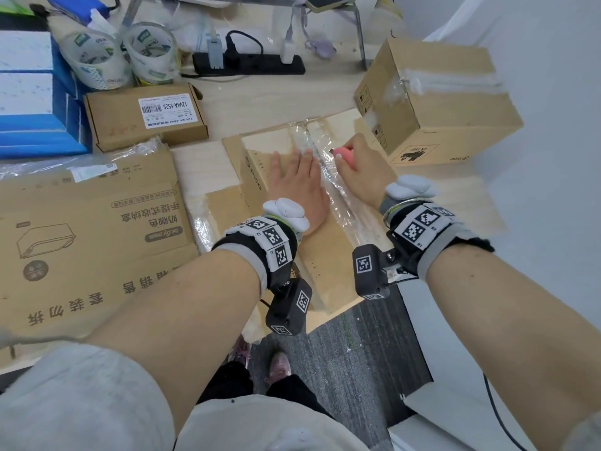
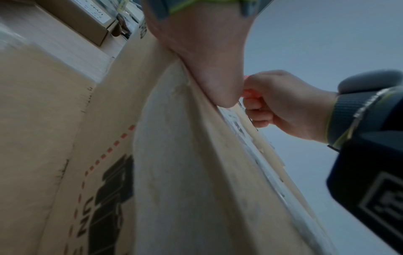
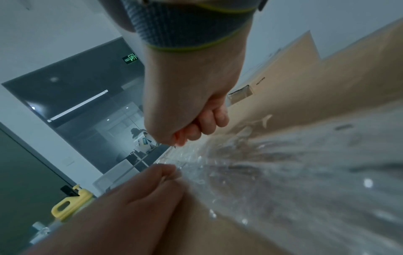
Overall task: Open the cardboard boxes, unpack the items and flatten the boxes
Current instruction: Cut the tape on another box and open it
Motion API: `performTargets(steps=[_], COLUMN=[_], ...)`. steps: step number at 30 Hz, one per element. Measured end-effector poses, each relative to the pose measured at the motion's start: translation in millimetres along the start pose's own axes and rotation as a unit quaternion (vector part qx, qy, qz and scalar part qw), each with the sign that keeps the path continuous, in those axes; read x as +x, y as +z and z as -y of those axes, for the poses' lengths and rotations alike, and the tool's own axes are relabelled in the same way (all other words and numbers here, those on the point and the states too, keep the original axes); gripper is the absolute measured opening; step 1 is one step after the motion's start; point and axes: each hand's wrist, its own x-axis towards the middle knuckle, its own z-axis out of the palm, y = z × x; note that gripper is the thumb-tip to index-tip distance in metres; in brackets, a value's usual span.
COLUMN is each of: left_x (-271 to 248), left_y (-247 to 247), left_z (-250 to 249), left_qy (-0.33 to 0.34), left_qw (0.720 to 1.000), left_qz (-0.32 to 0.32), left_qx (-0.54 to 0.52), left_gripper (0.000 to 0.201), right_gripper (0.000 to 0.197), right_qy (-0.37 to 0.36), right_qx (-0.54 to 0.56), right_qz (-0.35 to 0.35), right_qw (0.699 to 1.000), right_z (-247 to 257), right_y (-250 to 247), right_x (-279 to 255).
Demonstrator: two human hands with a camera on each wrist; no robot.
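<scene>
Where the head view blurs it: right hand (image 2: 281,103) fisted round pink cutter (image 2: 250,92); left hand (image 1: 294,187) flat on box (image 1: 328,255).

Your way forward along the taped seam (image 1: 328,177) open to the far edge, a sealed cardboard box (image 1: 439,102) close on your right, a small labelled box (image 1: 146,117) and tape rolls (image 1: 123,56) crowding far left, power strip (image 1: 248,65) beyond

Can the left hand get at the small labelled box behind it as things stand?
Probably yes. The left hand lies flat on the taped box, holding nothing, and bare table separates it from the small labelled box.
</scene>
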Motion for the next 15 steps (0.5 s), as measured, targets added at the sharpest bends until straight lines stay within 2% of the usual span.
performTargets(steps=[10, 15], left_x=[2.0, 3.5], left_y=[2.7, 5.0], left_z=[0.4, 0.0], left_qy=[0.002, -0.002], left_qw=[1.0, 1.0], left_qz=[-0.001, 0.009], left_qx=[-0.011, 0.001], left_gripper=[0.06, 0.06], right_gripper=[0.029, 0.03], right_qy=[0.006, 0.024], right_qx=[-0.097, -0.086], right_qz=[0.039, 0.07], right_qw=[0.995, 0.994], right_z=[8.6, 18.7], right_y=[22.8, 16.9], right_x=[27.6, 29.5])
